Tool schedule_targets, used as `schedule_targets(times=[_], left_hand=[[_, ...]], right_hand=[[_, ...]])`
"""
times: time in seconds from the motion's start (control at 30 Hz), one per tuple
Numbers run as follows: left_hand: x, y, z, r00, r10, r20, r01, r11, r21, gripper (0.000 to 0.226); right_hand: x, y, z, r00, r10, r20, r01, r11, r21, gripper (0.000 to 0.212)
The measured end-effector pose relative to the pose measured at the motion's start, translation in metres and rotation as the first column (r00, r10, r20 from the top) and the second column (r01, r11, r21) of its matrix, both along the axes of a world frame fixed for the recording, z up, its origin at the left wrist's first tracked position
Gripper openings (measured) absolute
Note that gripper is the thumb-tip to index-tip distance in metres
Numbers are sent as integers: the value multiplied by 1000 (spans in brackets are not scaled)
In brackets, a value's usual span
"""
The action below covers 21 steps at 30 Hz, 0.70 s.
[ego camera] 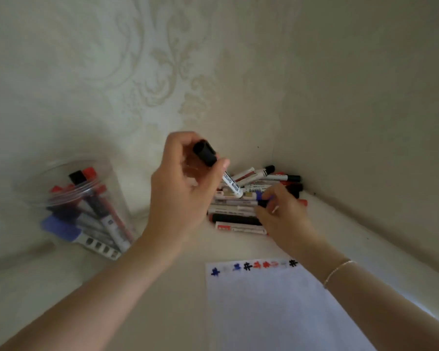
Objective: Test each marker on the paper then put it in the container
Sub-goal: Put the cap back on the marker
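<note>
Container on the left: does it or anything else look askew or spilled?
The container looks tilted, though wide-angle distortion may cause that; its markers stay inside. The pile in the corner is jumbled, not spilled.

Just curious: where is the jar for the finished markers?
The clear container stands at the left of the head view, against the wall, left of the left hand.

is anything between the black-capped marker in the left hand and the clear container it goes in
Nothing visible. The left hand holds the black-capped marker above the table, and the clear container stands to its left, mouth open, with only bare table between.
</note>
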<state>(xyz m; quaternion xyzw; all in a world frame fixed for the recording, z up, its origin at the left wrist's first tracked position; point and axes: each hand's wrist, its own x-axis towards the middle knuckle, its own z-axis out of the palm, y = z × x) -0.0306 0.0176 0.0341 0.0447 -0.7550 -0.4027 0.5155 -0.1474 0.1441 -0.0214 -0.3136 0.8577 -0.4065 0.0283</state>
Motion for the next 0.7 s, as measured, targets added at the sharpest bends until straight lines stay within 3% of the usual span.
schedule_targets(times=[0.07,0.13,0.23,0.33,0.43,0.5,0.6,0.7], left_hand=[[15,-12,31,997,66,-41,-70,988,-135,32],[31,-25,57,990,126,-65,-138,968,-209,29],[52,-47,81,957,273,-96,-289,914,-287,29],[70,-66,94,918,383,-99,-394,861,-321,30],[85,-82,98,878,470,-89,-466,797,-384,26],[92,-90,99,833,547,-82,-527,741,-415,26],[99,-94,97,771,634,-56,-592,682,-429,24],[98,-91,90,714,695,84,-559,638,-529,21]], right_hand=[[4,-19,5,958,196,-208,-96,906,413,19],[12,-36,6,881,332,-336,-38,758,652,29],[21,-55,1,801,411,-436,78,649,757,34],[26,-69,3,764,468,-444,75,619,782,32],[34,-83,17,807,414,-422,-99,798,594,33],[41,-96,33,816,328,-477,-244,942,230,22],[57,-109,67,908,188,-375,-288,929,-233,18],[73,-110,95,972,213,-97,-232,832,-504,15]])
